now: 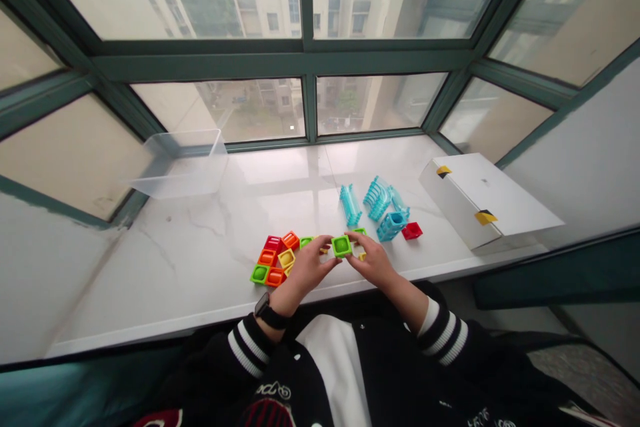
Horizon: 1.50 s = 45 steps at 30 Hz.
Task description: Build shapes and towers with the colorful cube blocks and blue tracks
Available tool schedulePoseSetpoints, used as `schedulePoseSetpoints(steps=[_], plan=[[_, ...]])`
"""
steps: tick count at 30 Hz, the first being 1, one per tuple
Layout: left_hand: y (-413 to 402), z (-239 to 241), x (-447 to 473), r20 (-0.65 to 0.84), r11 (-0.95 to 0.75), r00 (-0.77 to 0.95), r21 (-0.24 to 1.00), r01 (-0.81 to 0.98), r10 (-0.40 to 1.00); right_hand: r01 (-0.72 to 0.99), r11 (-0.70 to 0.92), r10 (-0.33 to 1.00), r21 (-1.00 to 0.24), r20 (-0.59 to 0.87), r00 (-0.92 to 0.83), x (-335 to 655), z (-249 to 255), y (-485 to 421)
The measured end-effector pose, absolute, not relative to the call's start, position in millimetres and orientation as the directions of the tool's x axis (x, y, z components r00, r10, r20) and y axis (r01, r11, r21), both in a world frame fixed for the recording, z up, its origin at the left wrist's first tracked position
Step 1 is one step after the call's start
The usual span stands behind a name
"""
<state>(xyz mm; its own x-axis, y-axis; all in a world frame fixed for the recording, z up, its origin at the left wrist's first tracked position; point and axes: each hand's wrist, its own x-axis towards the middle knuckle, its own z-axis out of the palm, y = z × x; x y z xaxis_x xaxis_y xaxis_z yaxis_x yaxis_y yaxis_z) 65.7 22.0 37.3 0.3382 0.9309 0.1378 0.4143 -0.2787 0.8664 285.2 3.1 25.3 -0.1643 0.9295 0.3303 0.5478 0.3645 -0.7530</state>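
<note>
A green toy block (341, 246) with a round hollow in its face is held up between both hands above the sill. My left hand (309, 265), with a dark watch on its wrist, closes its fingers and thumb around the left side of the block. From the right, my right hand (374, 265) pinches the same block. Left of my left hand lie red, orange, yellow and green blocks, among them an orange block (291, 240) and a green block (259, 273). More green and yellow pieces peek out behind my hands, partly hidden.
Translucent blue track pieces (377, 197) and a blue open block (391, 225) lie at the right, beside a red block (413, 231). A white box (493, 197) stands farther right. A clear plastic bin (187, 173) sits back left. Windows border the marble-look sill (200, 233).
</note>
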Motion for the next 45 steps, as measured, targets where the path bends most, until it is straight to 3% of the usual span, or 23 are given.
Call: schedulePoseSetpoints(steps=[10, 19, 29, 45], plan=[[62.0, 36.3, 118.3, 0.065, -0.278, 0.378, 0.794, 0.541, 0.923, 0.568, 0.219, 0.953, -0.793, 0.298, 0.049, 333.1, 11.6, -0.9], [71.7, 14.6, 141.8, 0.068, -0.297, 0.383, 0.760, 0.578, 0.921, 0.694, 0.119, 0.972, -0.710, 0.225, 0.063, 339.8, -15.4, 9.0], [77.3, -3.2, 147.0, 0.081, -0.299, 0.384, 0.777, 0.553, 0.920, 0.647, 0.064, 0.988, -0.760, 0.138, 0.065, 338.0, -21.9, 14.2], [76.7, -8.8, 151.1, 0.071, -0.273, 0.379, 0.814, 0.512, 0.923, 0.574, 0.077, 0.986, -0.815, 0.146, 0.075, 334.8, -22.9, 13.6]])
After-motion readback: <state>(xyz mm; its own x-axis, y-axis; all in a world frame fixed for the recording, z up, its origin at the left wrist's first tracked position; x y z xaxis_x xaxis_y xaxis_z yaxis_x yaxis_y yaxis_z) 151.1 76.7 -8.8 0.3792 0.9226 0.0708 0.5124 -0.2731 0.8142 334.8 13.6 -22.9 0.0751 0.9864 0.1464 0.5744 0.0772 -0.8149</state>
